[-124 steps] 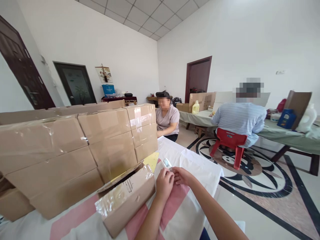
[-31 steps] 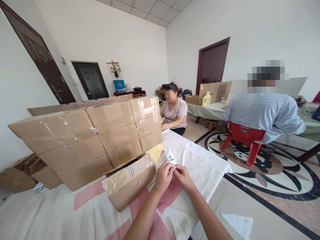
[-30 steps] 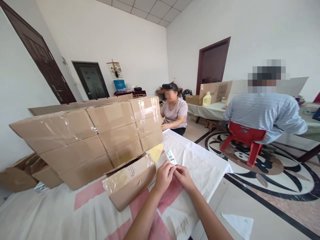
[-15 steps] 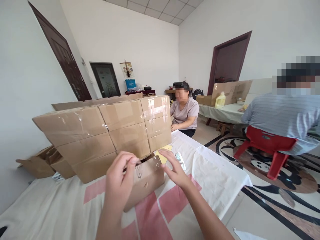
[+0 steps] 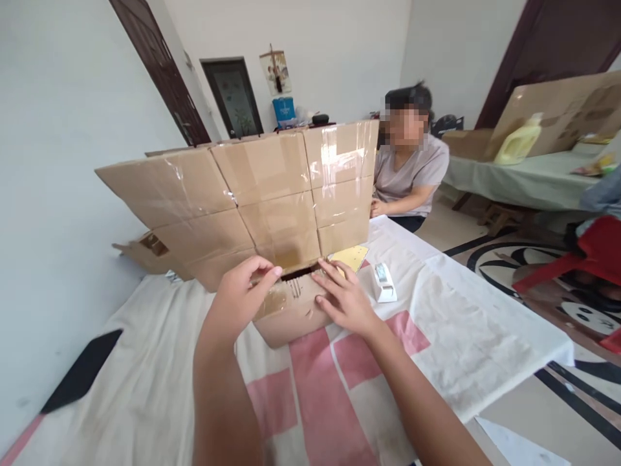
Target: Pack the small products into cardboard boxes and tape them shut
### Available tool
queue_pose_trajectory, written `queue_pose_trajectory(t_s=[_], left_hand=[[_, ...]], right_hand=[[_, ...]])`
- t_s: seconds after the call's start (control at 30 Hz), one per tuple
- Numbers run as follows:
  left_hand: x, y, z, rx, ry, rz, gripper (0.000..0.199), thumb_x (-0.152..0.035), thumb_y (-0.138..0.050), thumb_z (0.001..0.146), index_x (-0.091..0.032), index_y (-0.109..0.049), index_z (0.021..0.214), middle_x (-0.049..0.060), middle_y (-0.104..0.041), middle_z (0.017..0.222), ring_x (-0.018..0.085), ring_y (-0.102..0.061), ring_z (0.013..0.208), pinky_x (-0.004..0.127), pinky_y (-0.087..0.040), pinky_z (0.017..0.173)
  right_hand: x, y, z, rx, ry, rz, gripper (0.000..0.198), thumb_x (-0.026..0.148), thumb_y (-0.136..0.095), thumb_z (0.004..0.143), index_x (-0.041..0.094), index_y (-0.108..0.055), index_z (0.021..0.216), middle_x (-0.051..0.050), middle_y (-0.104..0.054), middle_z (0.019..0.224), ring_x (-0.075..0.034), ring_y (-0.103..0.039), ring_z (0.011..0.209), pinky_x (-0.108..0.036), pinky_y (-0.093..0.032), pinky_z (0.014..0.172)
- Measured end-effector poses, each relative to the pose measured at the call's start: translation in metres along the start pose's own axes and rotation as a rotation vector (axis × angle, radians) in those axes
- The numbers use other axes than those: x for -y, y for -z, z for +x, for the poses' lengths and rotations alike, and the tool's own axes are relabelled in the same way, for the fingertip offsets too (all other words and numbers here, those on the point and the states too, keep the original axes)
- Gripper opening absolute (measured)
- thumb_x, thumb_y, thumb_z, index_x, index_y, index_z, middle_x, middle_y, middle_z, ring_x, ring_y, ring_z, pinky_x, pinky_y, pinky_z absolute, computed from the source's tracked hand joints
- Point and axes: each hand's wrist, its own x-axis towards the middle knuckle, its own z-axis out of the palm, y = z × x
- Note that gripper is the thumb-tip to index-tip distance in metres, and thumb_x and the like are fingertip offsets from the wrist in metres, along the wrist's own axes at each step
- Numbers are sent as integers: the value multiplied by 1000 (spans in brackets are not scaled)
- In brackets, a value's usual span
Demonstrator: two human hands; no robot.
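Note:
A small brown cardboard box (image 5: 286,329) sits before me on the cloth, with a dark gap along its far top edge. My left hand (image 5: 240,294) is at the box's upper left, thumb and forefinger pinched together; whatever they may hold is too small to make out. Across the right part of the top lies my right hand (image 5: 348,296), fingers stretched and slightly apart, touching the cardboard. Clear tape shines on the box's left top. Just right of my right hand stands a small white object (image 5: 385,285) with a greenish panel. A yellow sheet (image 5: 356,257) lies behind it.
Close behind the box rises a wall of stacked, taped cartons (image 5: 272,168). An open carton (image 5: 150,249) is at the far left, a black flat item (image 5: 85,369) nearer. A person (image 5: 412,162) sits beyond the table's right edge. A yellow jug (image 5: 519,142) stands on another table.
My view has swung right and down. My right hand has come down from above the box's right edge onto its top. My left hand has moved to the upper left edge, still pinched.

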Motion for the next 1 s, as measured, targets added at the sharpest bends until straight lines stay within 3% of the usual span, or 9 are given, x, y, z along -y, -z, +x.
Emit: queue_pose_trajectory(t_s=[0.1,0.3,0.53,0.63,0.83,1.0], left_hand=[[4,-9,5,46,5,30,27,-47,-57,92,-23,-63,80,-1,-68,83,19,-59,80,30,-42,74],[15,-24,17,-31,43,15,24,-44,-61,89,-22,-62,77,-2,-65,77,16,-56,73,28,-40,70],[33,-36,29,41,75,-35,27,-48,-64,86,-22,-63,77,-3,-64,74,14,-56,69,27,-40,68],[37,-33,29,71,118,-75,26,-46,-65,85,-22,-65,76,-2,-66,73,15,-58,69,27,-42,67],[41,-13,21,7,293,-54,29,-49,-67,80,-21,-70,78,1,-68,71,13,-48,53,25,-34,47],[46,-10,22,18,300,-113,26,-47,-68,79,-21,-71,79,1,-69,75,13,-53,59,25,-41,53]], right_hand=[[-2,-1,0,25,-19,7,49,34,-54,99,23,-53,147,-6,-54,151,-31,-37,145,-55,-36,119],[-4,-7,-2,17,-44,21,50,36,-55,96,20,-54,143,-12,-61,133,-32,-46,134,-53,-42,114],[1,-5,0,13,-75,17,51,35,-58,93,25,-56,144,-9,-60,139,-33,-47,131,-54,-45,109],[0,-7,-1,1,-78,15,49,34,-60,92,23,-60,140,-8,-64,136,-32,-46,132,-54,-44,111],[-4,-13,-3,-20,-84,28,44,36,-61,92,24,-64,135,-7,-64,136,-33,-47,133,-55,-43,112],[-1,-13,1,-25,-124,33,42,34,-62,90,22,-67,129,-7,-68,131,-33,-49,132,-55,-43,111]])
